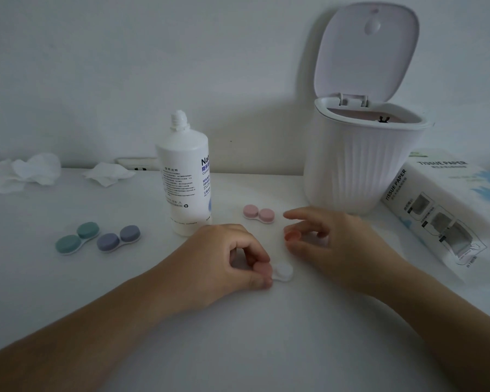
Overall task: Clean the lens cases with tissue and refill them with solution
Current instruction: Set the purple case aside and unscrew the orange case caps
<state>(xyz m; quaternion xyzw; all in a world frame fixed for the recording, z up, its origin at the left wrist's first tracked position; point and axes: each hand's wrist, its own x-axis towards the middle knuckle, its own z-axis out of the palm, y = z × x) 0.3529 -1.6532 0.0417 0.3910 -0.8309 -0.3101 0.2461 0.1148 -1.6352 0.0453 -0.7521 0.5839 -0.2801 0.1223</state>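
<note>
Closest to the camera, both forearms reach in over the white bench [68,278]. The left hand [224,256] has its fingers curled and pinches one end of a white lens case [284,272] that lies flat on the bench; only the uncovered white well on the right end shows, the other end is hidden under the fingertips. The right hand [334,241] sits just beside it, to the right and a bit further back, pinching a small reddish cap [292,236] between thumb and a finger, index finger stretched out above.

A little further back, a pink lens case [259,213] with both caps on lies between the hands and the bottle. Off to the left are a green lens case [77,238] and a purple lens case [118,238], side by side and nearly touching, both capped.

The solution bottle [186,176] stands upright behind the left hand, its cap off. To the right is a white ribbed bin [362,162] with the lid flipped open, and a tissue paper box [447,205] lying right next to it. At the far left by the wall, crumpled tissues [26,171] and another wad [109,172].
</note>
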